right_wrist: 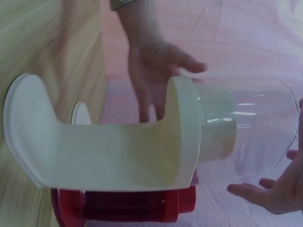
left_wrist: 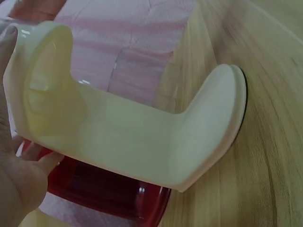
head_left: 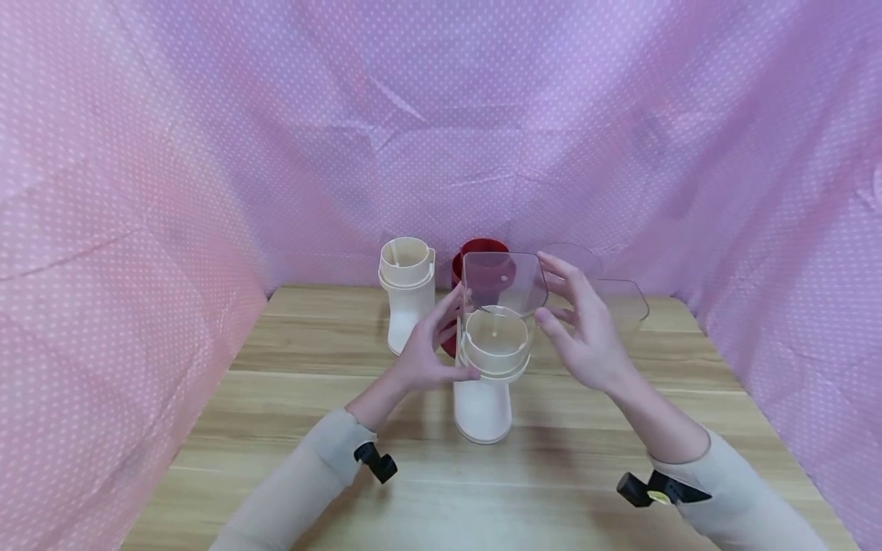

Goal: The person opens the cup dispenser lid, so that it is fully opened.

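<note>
A cream-coloured stand [head_left: 484, 413] with a round collar [head_left: 498, 340] stands upright at the middle of the table. Over its collar sits a clear plastic container [head_left: 506, 279], its rounded mouth facing up. My left hand [head_left: 430, 352] is at the left side of the collar, fingers spread and thumb toward the front; in the left wrist view its fingers are beside the collar [left_wrist: 49, 80]. Around the right side of the container's rim, my right hand [head_left: 582, 337] holds with thumb and fingers. The right wrist view shows the container [right_wrist: 265, 127] over the collar.
Behind on the left stands a second cream stand [head_left: 406, 295]. A red stand [head_left: 485, 246] is partly hidden behind the middle one. Further clear containers [head_left: 623, 298] stand at the back right, against a pink dotted cloth [head_left: 441, 168]. Everything rests on a wooden table [head_left: 296, 398].
</note>
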Demonstrator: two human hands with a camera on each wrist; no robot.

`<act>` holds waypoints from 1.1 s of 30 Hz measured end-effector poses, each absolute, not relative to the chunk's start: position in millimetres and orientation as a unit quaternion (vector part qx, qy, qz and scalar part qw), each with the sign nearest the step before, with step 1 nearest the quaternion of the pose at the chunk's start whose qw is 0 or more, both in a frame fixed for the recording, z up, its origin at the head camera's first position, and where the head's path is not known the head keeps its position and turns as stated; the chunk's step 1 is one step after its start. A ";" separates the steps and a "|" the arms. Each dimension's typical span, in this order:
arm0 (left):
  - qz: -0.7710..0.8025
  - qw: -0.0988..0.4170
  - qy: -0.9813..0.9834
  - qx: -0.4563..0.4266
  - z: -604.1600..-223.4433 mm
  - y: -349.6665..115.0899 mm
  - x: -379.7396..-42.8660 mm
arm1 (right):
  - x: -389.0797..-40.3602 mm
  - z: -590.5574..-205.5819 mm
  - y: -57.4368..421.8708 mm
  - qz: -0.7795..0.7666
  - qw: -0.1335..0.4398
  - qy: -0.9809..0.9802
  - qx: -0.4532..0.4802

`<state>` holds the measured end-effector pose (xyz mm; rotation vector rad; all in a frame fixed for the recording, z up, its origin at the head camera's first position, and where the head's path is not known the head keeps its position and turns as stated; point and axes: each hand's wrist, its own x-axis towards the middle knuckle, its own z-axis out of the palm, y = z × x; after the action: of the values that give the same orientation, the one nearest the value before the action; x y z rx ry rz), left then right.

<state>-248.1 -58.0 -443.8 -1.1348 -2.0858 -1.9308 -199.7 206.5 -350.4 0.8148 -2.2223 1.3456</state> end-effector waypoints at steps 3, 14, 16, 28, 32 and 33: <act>-0.629 0.031 -0.680 -0.376 -450.7 -59.0 -254.8 | -203.0 -348.4 199.3 0.502 0.168 -0.802 0.277; -0.606 0.119 -0.722 -0.312 -453.1 -46.7 -241.2 | -216.1 -353.1 190.1 0.509 0.147 -0.794 0.297; -0.600 0.128 -0.728 -0.306 -453.3 -45.5 -239.7 | -218.6 -355.1 191.6 0.518 0.145 -0.786 0.304; -0.610 0.058 -0.702 -0.364 -448.2 -58.2 -255.7 | -203.2 -363.9 196.5 0.525 0.154 -0.791 0.273; -0.609 0.053 -0.707 -0.355 -445.5 -57.7 -256.0 | -203.5 -364.5 195.2 0.528 0.145 -0.788 0.283; -0.609 0.059 -0.709 -0.352 -445.5 -56.6 -255.0 | -204.6 -365.1 195.3 0.530 0.145 -0.785 0.286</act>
<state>-255.0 -56.6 -445.5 -1.0651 -2.1465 -1.8440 -204.6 195.3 -365.1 0.8230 -2.2624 1.5256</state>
